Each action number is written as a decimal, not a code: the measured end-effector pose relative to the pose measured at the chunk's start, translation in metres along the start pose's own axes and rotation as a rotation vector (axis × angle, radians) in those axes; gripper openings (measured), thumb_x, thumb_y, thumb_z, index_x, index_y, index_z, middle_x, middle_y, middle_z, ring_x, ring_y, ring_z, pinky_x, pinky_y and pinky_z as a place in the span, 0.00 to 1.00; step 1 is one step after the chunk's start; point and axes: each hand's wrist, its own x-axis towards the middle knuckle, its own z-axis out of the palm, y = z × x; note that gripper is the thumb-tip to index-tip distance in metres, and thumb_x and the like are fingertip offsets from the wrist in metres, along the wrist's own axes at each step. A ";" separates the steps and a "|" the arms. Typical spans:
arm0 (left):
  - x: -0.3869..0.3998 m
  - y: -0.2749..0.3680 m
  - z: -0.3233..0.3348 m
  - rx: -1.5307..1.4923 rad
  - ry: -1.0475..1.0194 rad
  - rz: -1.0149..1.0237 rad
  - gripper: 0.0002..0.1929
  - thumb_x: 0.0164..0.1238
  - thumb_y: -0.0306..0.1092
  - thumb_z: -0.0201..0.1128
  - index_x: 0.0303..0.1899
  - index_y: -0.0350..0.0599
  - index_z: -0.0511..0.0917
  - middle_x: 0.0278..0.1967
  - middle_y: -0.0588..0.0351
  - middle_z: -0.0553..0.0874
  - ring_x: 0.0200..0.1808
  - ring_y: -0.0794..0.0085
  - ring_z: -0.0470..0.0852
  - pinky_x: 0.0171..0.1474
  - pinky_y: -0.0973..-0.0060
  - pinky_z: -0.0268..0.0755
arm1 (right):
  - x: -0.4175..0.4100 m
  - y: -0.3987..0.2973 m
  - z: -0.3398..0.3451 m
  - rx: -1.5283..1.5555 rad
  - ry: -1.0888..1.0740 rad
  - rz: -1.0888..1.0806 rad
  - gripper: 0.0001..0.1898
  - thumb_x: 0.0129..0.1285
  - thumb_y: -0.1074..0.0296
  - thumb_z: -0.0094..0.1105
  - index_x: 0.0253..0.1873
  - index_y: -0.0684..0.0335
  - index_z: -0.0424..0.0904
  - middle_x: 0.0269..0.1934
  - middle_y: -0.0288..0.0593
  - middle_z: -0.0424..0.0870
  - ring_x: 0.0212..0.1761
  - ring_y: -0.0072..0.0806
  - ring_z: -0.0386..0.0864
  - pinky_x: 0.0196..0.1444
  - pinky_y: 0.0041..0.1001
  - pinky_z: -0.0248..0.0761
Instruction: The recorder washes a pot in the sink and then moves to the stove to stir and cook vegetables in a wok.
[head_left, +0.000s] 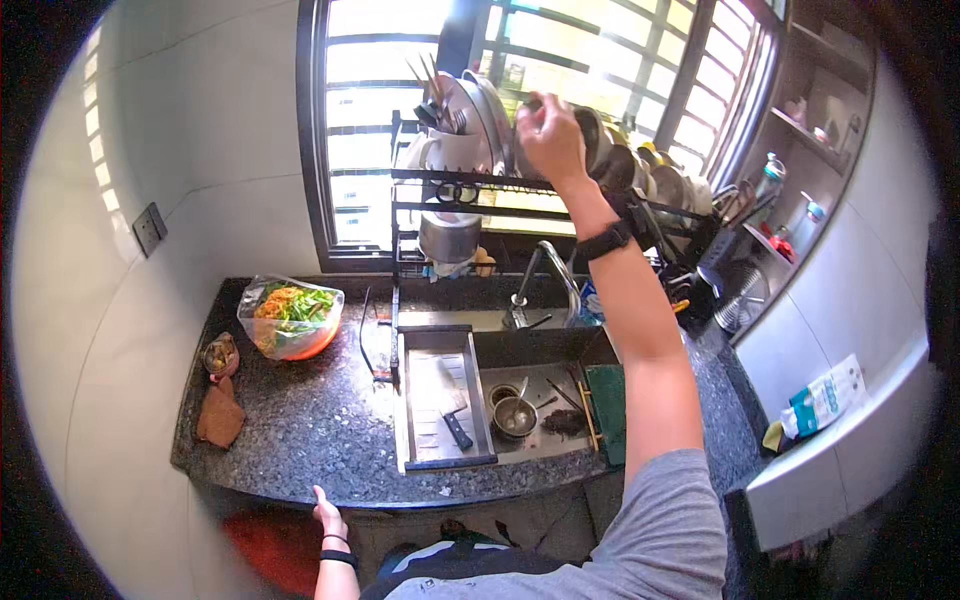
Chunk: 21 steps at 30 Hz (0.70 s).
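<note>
My right hand (553, 139) is raised to the black dish rack (487, 180), in front of its upper tier. Its fingers are bent and blurred, so whether they hold anything is unclear. Beside it stand large plates or lids (472, 105) on the left and several bowls (622, 165) on the right. A white mug (454, 150) with forks and chopsticks stands at the rack's left end. My left hand (328, 513) hangs low by the granite counter's front edge, thumb raised, with nothing visible in it.
A cleaver (454, 420) lies in a metal tray (405, 405) over the sink, left of a small pot (514, 417). The faucet (544, 270) rises behind. At left are a bagged bowl of greens (292, 319), a small cup (222, 356) and a brown cloth (220, 416).
</note>
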 end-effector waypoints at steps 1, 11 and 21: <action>0.007 -0.005 -0.008 0.038 0.011 0.011 0.40 0.53 0.61 0.55 0.53 0.27 0.63 0.54 0.48 0.68 0.51 0.65 0.69 0.55 0.68 0.60 | -0.002 -0.008 0.015 -0.040 0.023 -0.090 0.21 0.55 0.57 0.49 0.50 0.62 0.70 0.37 0.55 0.74 0.38 0.45 0.75 0.45 0.37 0.69; -0.041 0.058 0.045 0.561 0.349 0.384 0.38 0.56 0.49 0.57 0.57 0.26 0.53 0.58 0.39 0.58 0.59 0.56 0.58 0.61 0.62 0.49 | 0.028 0.033 0.025 -0.434 0.171 -0.252 0.12 0.53 0.67 0.50 0.40 0.67 0.67 0.18 0.52 0.76 0.20 0.45 0.76 0.23 0.37 0.71; -0.295 0.204 0.289 -0.132 -1.341 0.647 0.28 0.62 0.41 0.53 0.60 0.40 0.54 0.55 0.46 0.66 0.55 0.60 0.68 0.55 0.67 0.65 | -0.035 -0.041 -0.206 -0.320 0.127 0.015 0.11 0.54 0.66 0.52 0.34 0.70 0.77 0.15 0.43 0.76 0.10 0.25 0.72 0.12 0.23 0.67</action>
